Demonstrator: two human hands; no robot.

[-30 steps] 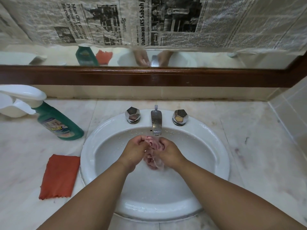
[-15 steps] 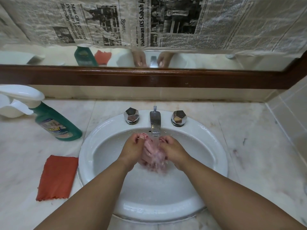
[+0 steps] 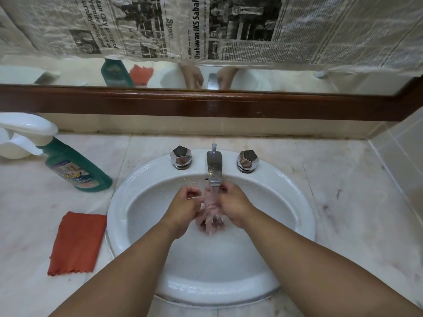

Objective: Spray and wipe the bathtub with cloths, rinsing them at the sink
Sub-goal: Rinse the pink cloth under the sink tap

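Marble counter [image 3: 348, 202] frames the sink [image 3: 117, 211]; left hand [image 3: 185, 208] and right hand [image 3: 235, 203] clamp their grip on pink cloth [image 3: 211, 212].

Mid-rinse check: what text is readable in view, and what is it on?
"Man City go top of Premier League as Burnley relegated": newspaper.
"Sport": same newspaper.
"Usahawan IKS Sabah": same newspaper.
"...throom": spray bottle label; its brand word is too blurred to read.
Newspaper small print: too small to read.
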